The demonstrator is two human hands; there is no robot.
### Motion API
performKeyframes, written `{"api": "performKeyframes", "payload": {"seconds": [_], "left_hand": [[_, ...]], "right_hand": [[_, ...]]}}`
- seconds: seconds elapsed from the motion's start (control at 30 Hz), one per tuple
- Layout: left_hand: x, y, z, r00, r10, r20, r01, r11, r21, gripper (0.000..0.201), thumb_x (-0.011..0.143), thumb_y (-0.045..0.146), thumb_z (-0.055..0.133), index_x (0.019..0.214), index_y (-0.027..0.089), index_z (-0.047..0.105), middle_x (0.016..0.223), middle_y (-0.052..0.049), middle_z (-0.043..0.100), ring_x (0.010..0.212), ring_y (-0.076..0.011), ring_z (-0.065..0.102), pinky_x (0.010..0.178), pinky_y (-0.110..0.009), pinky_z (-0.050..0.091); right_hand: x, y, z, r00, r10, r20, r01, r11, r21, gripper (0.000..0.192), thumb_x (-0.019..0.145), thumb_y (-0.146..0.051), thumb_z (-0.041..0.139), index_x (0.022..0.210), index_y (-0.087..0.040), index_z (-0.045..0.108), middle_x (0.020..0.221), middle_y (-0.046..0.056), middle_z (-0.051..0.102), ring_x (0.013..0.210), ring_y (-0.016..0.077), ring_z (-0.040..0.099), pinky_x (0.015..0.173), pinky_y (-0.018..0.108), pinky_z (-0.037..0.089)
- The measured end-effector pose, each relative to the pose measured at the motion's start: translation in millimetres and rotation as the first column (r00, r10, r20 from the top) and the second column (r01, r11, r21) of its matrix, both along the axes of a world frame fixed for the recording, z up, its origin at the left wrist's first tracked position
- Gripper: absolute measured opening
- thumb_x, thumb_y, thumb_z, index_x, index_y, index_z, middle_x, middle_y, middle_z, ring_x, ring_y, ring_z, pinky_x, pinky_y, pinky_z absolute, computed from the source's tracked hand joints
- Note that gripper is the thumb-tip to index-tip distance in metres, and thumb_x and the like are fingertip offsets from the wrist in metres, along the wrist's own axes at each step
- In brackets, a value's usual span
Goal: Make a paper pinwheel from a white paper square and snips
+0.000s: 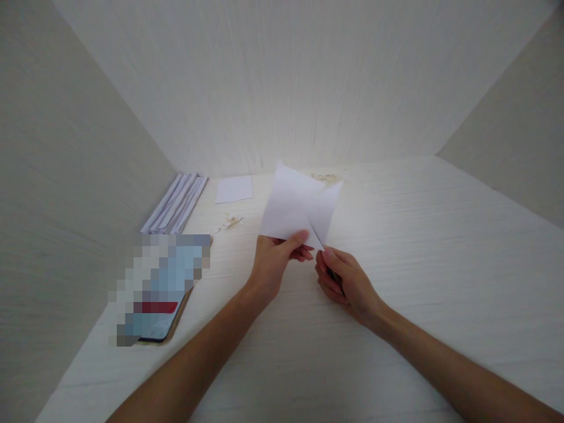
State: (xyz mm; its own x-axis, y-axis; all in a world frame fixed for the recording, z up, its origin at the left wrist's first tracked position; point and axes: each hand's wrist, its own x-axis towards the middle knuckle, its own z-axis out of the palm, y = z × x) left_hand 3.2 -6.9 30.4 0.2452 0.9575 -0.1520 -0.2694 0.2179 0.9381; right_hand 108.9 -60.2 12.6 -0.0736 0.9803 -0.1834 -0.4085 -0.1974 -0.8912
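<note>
Hands: both meet low at the middle of the desk, each pinching the bottom of one folded white paper (299,205).
Left hand (275,261): thumb on the front face, fingers curled behind — closed on the paper's lower left edge.
Right hand (346,282): fingertips pressed together on the paper's lower right corner, where a diagonal flap comes down to a point; something thin and dark shows under the fingers, too small to make out.
Paper: held up off the desk, tilted away from the person, its top edge notched where two folded layers meet.
Desk (418,247): pale wood grain, walled in on three sides by pale panels.
Small white sheet (234,189): flat on the desk at the back, left of the held paper and well apart from it.
Stack of white papers (176,202): lying against the left panel, fanned a little.
Scraps (231,222): a few tan bits between the stack and the left hand — another patch (325,177) just behind the held paper.
Phone (161,288): on the desk by the left forearm, its screen blurred out.
</note>
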Motion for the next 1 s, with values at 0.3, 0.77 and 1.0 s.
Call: {"api": "performKeyframes", "payload": {"seconds": [0.3, 0.77, 1.0], "left_hand": [[-1.0, 5.6, 2.5, 0.944, 0.304, 0.127, -0.307, 0.952, -0.001, 0.02, 0.051, 0.019, 0.071, 0.065, 0.012, 0.058, 0.054, 0.003, 0.057, 0.04, -0.0042, 0.046, 0.037, -0.016, 0.03], [2.1, 4.5, 3.2, 0.947, 0.306, 0.093, -0.308, 0.952, -0.002, 0.018, 0.053, 0.021, 0.07, 0.06, 0.012, 0.056, 0.049, 0.003, 0.052, 0.04, -0.0042, 0.043, 0.036, -0.017, 0.028], [5.3, -2.9, -1.7, 0.976, 0.214, 0.037, -0.214, 0.977, -0.005, 0.017, 0.056, 0.024, 0.068, 0.059, 0.012, 0.056, 0.048, 0.003, 0.051, 0.04, -0.0047, 0.042, 0.037, -0.018, 0.029]], "right_hand": [[2.3, -2.8, -9.8, 0.989, 0.065, 0.135, -0.08, 0.991, 0.105, 0.038, 0.079, -0.047, 0.043, 0.056, -0.017, 0.039, 0.034, -0.01, 0.03, 0.029, 0.0019, 0.021, 0.027, 0.015, 0.014], [3.3, -3.5, -8.9, 0.969, 0.072, 0.236, -0.099, 0.99, 0.104, 0.04, 0.08, -0.049, 0.041, 0.055, -0.017, 0.039, 0.037, -0.009, 0.03, 0.031, 0.0027, 0.022, 0.029, 0.016, 0.016], [0.7, -1.7, -7.5, 0.976, 0.054, 0.209, -0.076, 0.992, 0.1, 0.039, 0.08, -0.047, 0.041, 0.055, -0.018, 0.038, 0.036, -0.009, 0.03, 0.031, 0.0027, 0.022, 0.029, 0.016, 0.016]]}}
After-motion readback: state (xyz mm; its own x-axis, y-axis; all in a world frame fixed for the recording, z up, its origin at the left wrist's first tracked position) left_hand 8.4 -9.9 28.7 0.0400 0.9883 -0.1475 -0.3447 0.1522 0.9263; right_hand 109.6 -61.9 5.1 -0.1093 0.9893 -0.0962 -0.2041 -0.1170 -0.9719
